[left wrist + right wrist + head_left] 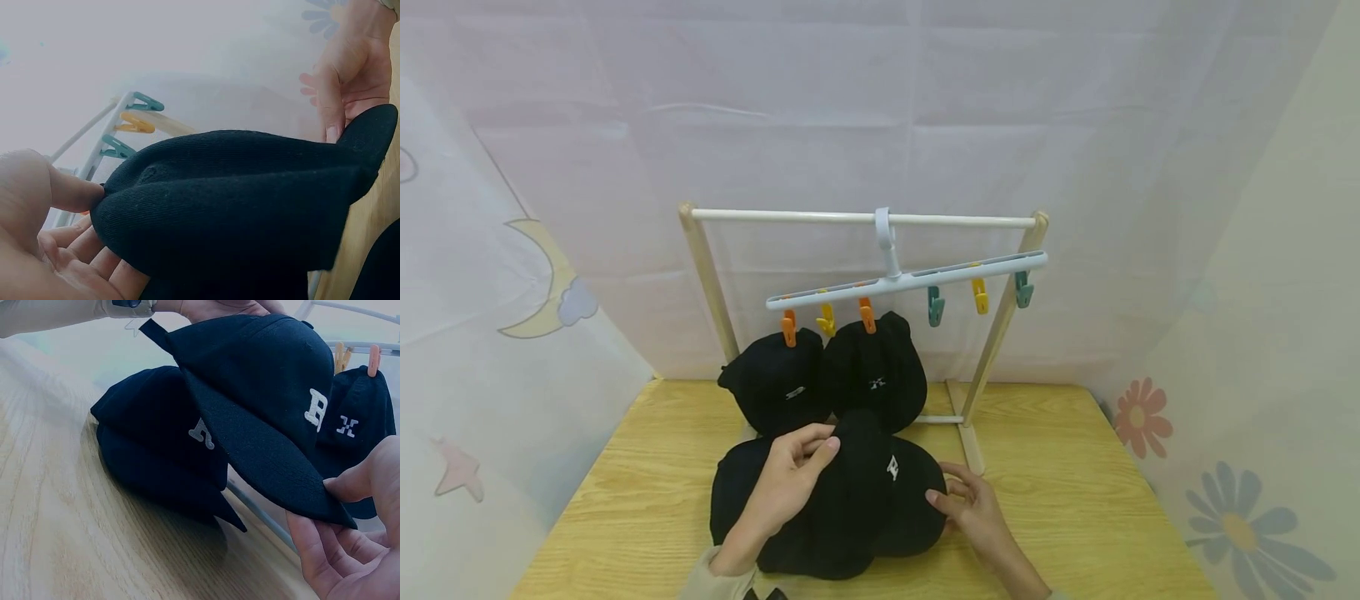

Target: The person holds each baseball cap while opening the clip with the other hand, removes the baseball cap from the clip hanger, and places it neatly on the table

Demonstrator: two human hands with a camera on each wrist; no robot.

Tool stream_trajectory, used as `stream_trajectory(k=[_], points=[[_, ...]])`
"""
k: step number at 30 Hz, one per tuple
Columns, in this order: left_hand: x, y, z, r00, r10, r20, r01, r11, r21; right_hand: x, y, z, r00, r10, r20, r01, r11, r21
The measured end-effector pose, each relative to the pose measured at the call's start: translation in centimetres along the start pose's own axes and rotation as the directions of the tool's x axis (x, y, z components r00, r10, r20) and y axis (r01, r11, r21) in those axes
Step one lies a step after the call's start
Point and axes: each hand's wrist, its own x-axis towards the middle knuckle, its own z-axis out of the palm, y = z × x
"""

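Observation:
A black baseball cap [917,508] with a white letter on its front is held above the table between both hands. My left hand [793,475] pinches the cap's crown between thumb and fingers. At the other end, my right hand [973,512] grips the edge of the brim [269,469], thumb on one face and fingers on the other. A second black cap [150,419], also bearing a light letter, lies on the table, partly hidden by the held one in the head view. Two more black caps [778,383] hang behind from clips.
A white clip hanger [895,283] hangs tilted from the bar of a wood-legged rack [1000,346]. Orange and yellow clips are on its lower left half. A green clip [935,308], a yellow one and another green one hang on the right without caps. Patterned cloth surrounds the wooden table [1060,500].

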Motion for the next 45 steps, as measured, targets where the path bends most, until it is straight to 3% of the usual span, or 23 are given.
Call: stream_trajectory(k=[11, 33, 45], points=[[-0.8, -0.4, -0.4, 1.000, -0.016, -0.019, 0.016, 1.000, 0.019, 0.1, 0.4, 0.4, 1.000, 0.005, 0.010, -0.005, 1.000, 0.002], [-0.9, -0.6, -1.5, 0.999, -0.035, -0.009, 0.035, 0.999, 0.031, 0.9, 1.0, 1.3, 1.000, 0.017, 0.016, -0.017, 1.000, 0.004], [-1.1, -1.6, -2.1, 0.995, -0.080, -0.056, 0.086, 0.992, 0.096, 1.6, 1.9, 1.7, 1.000, 0.029, 0.008, -0.029, 1.000, -0.010]])
